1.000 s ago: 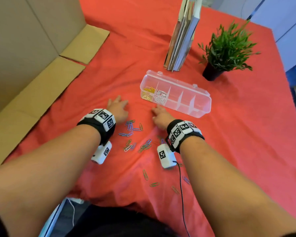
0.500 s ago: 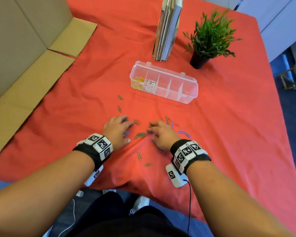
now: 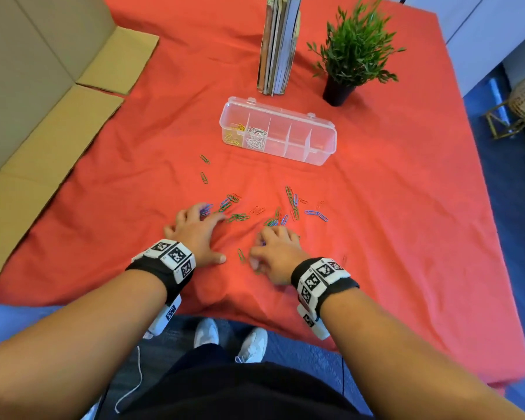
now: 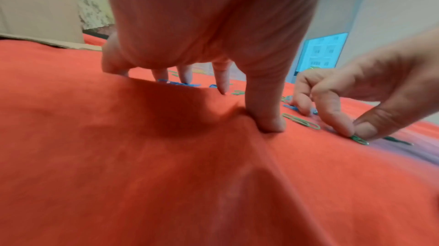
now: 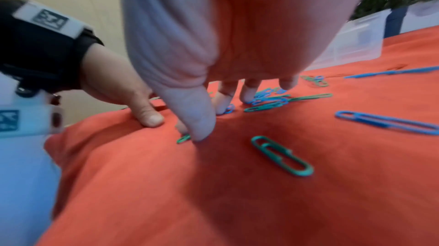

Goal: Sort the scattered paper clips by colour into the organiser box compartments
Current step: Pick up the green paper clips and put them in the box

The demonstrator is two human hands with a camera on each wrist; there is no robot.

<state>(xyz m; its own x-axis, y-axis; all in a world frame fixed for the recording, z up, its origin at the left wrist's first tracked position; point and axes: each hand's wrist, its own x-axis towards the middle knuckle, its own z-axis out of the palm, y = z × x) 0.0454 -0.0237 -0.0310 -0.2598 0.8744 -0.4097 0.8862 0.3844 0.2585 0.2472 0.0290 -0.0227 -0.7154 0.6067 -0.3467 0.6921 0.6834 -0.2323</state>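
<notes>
The clear organiser box (image 3: 328, 144) lies open mid-table, with yellow clips (image 3: 235, 136) in its leftmost compartment and white clips (image 3: 256, 140) in the one beside it. Green, blue and red paper clips (image 3: 291, 204) lie scattered on the red cloth between the box and my hands. My left hand (image 3: 194, 230) rests on the cloth with spread fingers, its fingertips (image 4: 184, 76) on blue clips. My right hand (image 3: 273, 247) is bent over the cloth. Its thumb and forefinger pinch a green clip (image 4: 360, 139) against the fabric. Another green clip (image 5: 282, 156) lies loose beneath its palm.
Upright books (image 3: 278, 43) and a potted plant (image 3: 352, 53) stand behind the box. A big cardboard box (image 3: 43, 86) with open flaps fills the left side. The cloth bunches up under my hands near the table's front edge (image 3: 255, 325).
Both hands have drawn back from the organiser box towards the near edge. The clips now lie mostly ahead of my hands. The right thumb and forefinger have closed on a green clip.
</notes>
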